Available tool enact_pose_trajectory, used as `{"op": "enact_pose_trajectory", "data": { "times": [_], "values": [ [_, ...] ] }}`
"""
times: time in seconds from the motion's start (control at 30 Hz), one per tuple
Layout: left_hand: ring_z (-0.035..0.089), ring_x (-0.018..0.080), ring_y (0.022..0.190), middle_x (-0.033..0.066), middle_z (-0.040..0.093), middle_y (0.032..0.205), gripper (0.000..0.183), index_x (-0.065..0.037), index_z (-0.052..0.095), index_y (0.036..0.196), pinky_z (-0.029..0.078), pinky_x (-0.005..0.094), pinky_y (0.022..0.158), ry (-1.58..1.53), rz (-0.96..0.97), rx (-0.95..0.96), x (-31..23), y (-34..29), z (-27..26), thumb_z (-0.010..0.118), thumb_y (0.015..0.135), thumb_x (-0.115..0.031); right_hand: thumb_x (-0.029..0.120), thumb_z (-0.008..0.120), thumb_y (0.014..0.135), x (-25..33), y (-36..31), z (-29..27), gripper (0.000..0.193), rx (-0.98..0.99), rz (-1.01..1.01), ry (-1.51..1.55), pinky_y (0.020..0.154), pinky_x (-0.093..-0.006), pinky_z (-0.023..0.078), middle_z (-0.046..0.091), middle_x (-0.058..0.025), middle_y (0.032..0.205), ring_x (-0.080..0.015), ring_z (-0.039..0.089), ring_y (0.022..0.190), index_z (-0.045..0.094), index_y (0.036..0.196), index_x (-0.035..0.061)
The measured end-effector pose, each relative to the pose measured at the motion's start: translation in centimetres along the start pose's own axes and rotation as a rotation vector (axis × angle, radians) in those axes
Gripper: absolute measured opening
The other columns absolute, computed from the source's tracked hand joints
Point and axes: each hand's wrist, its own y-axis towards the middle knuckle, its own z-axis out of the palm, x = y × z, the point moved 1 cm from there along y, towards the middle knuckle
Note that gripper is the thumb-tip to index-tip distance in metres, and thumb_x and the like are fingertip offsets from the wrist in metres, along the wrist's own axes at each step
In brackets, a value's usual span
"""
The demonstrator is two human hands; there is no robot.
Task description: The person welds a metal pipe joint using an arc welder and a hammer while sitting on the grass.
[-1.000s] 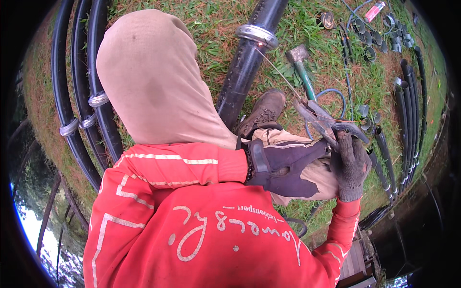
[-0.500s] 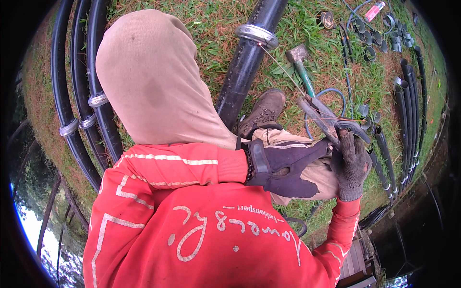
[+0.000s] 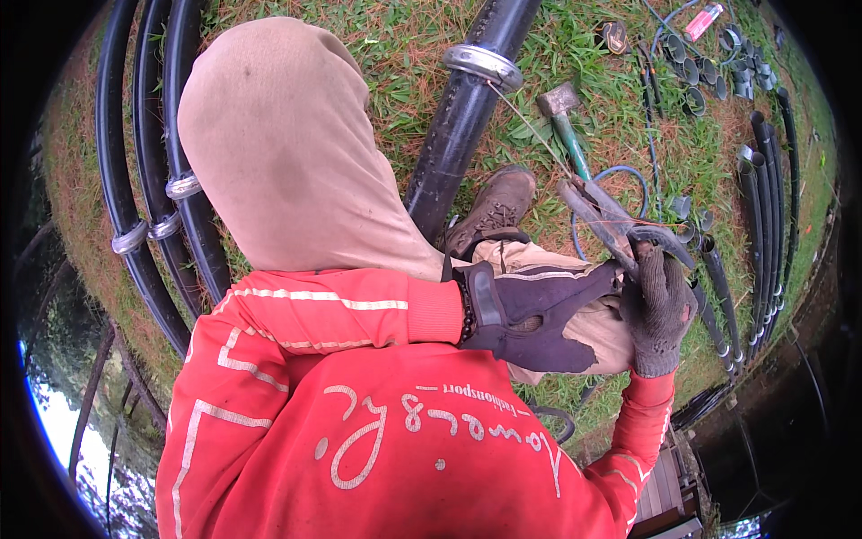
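My gloved right hand [image 3: 663,314] is closed around a plier-like welding electrode holder [image 3: 602,220] at the right. From its jaws a thin welding rod [image 3: 532,128] slants up and left to the metal ring [image 3: 483,65] on a thick black pipe [image 3: 449,135]. The rod's tip meets the ring's lower edge, or nearly does. My left hand [image 3: 539,314], in a dark worn glove, lies across my right trouser leg [image 3: 602,337], one finger stretched toward the holder. Its other fingers look spread, though partly hidden.
A green-handled hammer [image 3: 567,135] lies on the grass beside a blue hose loop [image 3: 642,193]. Long black pipes with metal rings [image 3: 130,238] run along the left. More pipes [image 3: 763,234] and grey pipe pieces [image 3: 691,72] lie right. My bent knee [image 3: 274,135] and boot [image 3: 498,211] flank the pipe.
The small orange glow at the rod's tip no longer shows. Both hands and the holder keep nearly the same place.
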Motion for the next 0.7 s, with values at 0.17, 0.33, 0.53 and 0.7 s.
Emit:
{"op": "enact_pose_trajectory", "data": {
  "times": [0.17, 0.33, 0.53, 0.7],
  "values": [
    [0.051, 0.0372, 0.153, 0.0263, 0.042, 0.17, 0.103, 0.005, 0.019, 0.172, 0.043, 0.0483, 0.126, 0.006, 0.004, -0.002, 0.4, -0.1, 0.2, 0.079, 0.097, -0.032, -0.002, 0.078, 0.074, -0.4, -0.6, -0.2, 0.074, 0.07, -0.007, -0.006, 0.075, -0.0423, 0.061, 0.077, -0.016, 0.119, -0.0356, 0.078, 0.091, 0.069, 0.146, 0.014],
    [0.05, 0.0374, 0.153, 0.0266, 0.04, 0.171, 0.105, 0.005, 0.017, 0.173, 0.043, 0.049, 0.126, 0.017, 0.018, 0.0, 1.4, -0.8, 0.4, 0.08, 0.097, -0.031, 0.0, 0.086, 0.076, -0.9, -2.0, 0.1, 0.073, 0.104, 0.02, -0.06, 0.085, -0.0454, 0.062, 0.076, -0.0184, 0.122, -0.0384, 0.077, 0.103, 0.068, 0.146, 0.0116],
    [0.052, 0.0373, 0.151, 0.0269, 0.041, 0.171, 0.107, 0.005, 0.014, 0.174, 0.046, 0.0496, 0.123, 0.078, -0.05, -0.056, 0.4, -0.7, 0.9, 0.081, 0.098, -0.032, 0.002, 0.09, 0.084, 2.0, -2.2, -1.5, 0.05, -0.474, 0.321, 0.245, 0.088, -0.041, 0.06, 0.077, -0.0135, 0.114, -0.0301, 0.076, 0.099, 0.071, 0.13, -0.0008],
    [0.053, 0.0372, 0.151, 0.026, 0.042, 0.171, 0.108, -0.003, 0.014, 0.176, 0.046, 0.0495, 0.122, -0.091, -0.241, -0.084, -1.5, 0.9, -0.1, 0.082, 0.099, -0.035, 0.006, 0.089, 0.088, 6.6, -0.8, -6.8, 0.054, -0.774, 0.839, 0.922, 0.072, -0.0338, 0.06, 0.072, -0.012, 0.107, -0.0202, 0.07, 0.083, 0.062, 0.134, -0.0028]
  ]
}}
